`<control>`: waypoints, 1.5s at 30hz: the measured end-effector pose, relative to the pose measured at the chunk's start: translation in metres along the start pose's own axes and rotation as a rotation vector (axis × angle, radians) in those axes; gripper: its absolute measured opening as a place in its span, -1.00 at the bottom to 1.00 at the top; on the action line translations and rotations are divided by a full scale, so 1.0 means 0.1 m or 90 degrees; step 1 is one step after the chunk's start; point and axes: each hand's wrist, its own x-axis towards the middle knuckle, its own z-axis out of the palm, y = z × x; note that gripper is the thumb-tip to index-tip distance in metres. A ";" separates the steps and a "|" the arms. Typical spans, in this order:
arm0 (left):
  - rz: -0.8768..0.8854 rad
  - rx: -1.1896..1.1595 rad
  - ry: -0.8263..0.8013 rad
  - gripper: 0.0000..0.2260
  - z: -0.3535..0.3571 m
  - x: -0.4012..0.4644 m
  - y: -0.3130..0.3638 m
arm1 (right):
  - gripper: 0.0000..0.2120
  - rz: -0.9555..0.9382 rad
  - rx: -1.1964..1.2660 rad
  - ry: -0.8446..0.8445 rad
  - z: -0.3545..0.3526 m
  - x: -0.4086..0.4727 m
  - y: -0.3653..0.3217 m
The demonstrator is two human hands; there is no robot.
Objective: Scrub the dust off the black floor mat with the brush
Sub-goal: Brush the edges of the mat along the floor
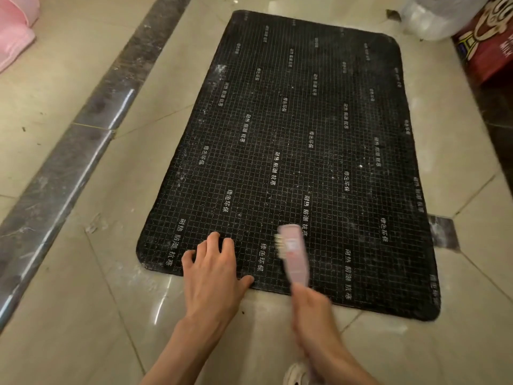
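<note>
The black floor mat (305,134) lies flat on the tiled floor, printed with a white grid and white characters and speckled with pale dust, mostly along its edges. My left hand (211,270) presses flat on the mat's near left corner with fingers spread. My right hand (311,309) grips the handle of a pink brush (294,252). The brush head lies on the mat near its front edge, bristles facing left, and it is blurred by motion.
Beige floor tiles (458,343) surround the mat, with a dark marble strip (69,151) running along the left. A pink cloth (14,37) lies far left. A plastic bag (433,18) and a red printed box (488,43) stand at the far right. A white shoe (295,375) shows at the bottom.
</note>
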 end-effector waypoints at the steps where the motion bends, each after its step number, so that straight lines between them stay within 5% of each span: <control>1: 0.000 -0.003 -0.002 -0.34 0.00 0.00 0.00 | -0.56 0.029 0.008 0.036 -0.23 0.03 0.10; 6: 0.003 -0.014 0.000 -0.34 0.02 0.01 0.00 | -0.54 0.123 0.069 0.225 -1.00 0.02 0.28; 13: -0.004 -0.007 0.006 -0.37 0.03 0.01 -0.01 | -0.57 -0.095 -0.106 -0.102 0.25 -0.10 -0.27; 22: -0.001 -0.021 0.000 -0.31 0.05 0.01 -0.03 | -0.57 0.099 0.031 0.193 -1.01 0.09 0.15; 30: 0.002 -0.018 0.018 -0.34 0.03 -0.01 -0.02 | -0.63 -0.037 -0.019 0.003 0.14 0.21 -0.46; 38: -0.004 -0.019 0.009 -0.34 0.01 0.01 0.00 | -0.74 0.188 0.178 0.281 -1.36 0.23 0.00; 45: -0.002 -0.011 0.029 -0.35 0.03 0.00 -0.01 | -0.67 0.020 -0.024 -0.069 0.14 0.03 -0.49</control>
